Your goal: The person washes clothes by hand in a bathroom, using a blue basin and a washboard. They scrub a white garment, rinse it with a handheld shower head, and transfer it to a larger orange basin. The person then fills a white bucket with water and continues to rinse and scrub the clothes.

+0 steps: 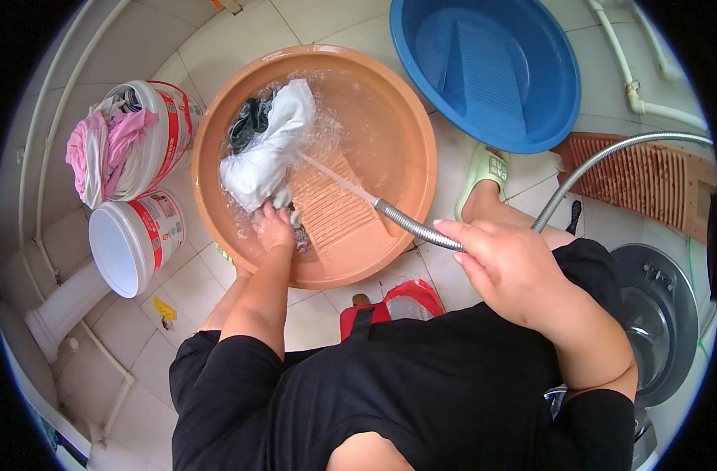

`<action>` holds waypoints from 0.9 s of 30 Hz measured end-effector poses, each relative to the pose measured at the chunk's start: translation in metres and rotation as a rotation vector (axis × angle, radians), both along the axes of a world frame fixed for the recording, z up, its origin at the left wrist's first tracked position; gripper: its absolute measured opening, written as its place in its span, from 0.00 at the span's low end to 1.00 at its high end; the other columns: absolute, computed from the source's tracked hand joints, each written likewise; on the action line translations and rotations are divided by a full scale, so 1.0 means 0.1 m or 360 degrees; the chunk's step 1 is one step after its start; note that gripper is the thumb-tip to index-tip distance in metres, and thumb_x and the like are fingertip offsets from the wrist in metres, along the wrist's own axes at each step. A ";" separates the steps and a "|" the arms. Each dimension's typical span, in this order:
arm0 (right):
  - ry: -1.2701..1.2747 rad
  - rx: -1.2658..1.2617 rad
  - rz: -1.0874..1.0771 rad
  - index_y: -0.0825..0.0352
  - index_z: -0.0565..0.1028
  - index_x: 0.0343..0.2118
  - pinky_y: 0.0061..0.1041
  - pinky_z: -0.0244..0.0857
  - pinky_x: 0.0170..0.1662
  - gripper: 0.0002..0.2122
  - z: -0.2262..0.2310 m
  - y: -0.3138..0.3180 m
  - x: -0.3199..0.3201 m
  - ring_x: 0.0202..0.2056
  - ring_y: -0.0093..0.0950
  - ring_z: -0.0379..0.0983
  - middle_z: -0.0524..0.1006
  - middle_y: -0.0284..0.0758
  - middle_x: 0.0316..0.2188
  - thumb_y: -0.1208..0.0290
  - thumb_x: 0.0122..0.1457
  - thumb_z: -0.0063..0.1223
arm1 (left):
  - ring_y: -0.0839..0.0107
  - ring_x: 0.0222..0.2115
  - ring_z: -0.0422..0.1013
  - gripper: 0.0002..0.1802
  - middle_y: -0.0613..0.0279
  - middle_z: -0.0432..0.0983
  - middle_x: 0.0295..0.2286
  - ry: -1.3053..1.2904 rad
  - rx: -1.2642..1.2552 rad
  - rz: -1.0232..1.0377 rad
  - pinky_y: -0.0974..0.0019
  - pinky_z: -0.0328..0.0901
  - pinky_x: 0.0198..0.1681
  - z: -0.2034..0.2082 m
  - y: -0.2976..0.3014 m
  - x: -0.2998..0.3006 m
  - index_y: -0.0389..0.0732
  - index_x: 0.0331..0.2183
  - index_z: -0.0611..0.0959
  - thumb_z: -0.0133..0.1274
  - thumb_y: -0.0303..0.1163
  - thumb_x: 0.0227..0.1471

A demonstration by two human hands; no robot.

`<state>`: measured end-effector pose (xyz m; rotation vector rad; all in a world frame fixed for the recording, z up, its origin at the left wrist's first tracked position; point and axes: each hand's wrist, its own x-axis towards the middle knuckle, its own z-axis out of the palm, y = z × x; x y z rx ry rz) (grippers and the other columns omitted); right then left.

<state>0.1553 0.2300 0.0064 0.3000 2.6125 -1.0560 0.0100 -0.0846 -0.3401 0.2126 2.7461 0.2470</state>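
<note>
- Pink cloth (127, 133): hangs over the rim of a white bucket (174, 133) that has a red-banded label and a red handle.
- Second white bucket (119, 243): sits just beside the first, on the side nearer to me, and carries a similar label.
- Yellow item (164, 308): lies near my left leg, on the tiled floor (205, 286).
- Dark cloth (251, 124): lies in the water, partly covered by the white cloth.
- White cloth (268, 145): bunched and wet, in the left half of the orange basin (350, 271), partly above the water.
- My left hand (275, 229): lowered into the basin, fingers partly spread at the near end of the white cloth and touching the wet fabric; I cannot tell whether they clamp any of it.
- Ribbed panel (339, 204): slopes inside the basin, to the right of my left hand.
- Metal hose (409, 224): points toward the white cloth and discharges a water jet (339, 179) across the panel.
- My right hand (503, 255): closed around the hose, thumb opposing the index finger, close behind the outlet.
- Blue basin (547, 125): stands beyond my right hand, near a brown ribbed board (633, 173).
</note>
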 end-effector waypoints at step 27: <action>-0.0165 -0.0026 -0.0017 0.65 0.70 0.42 0.31 0.62 0.31 0.16 0.01 0.02 -0.01 0.29 0.38 0.69 0.72 0.39 0.26 0.79 0.48 0.48 | 0.57 0.26 0.65 0.15 0.55 0.68 0.21 0.0195 0.0841 -0.1430 0.57 0.58 0.29 0.55 0.77 0.55 0.40 0.12 0.72 0.55 0.40 0.35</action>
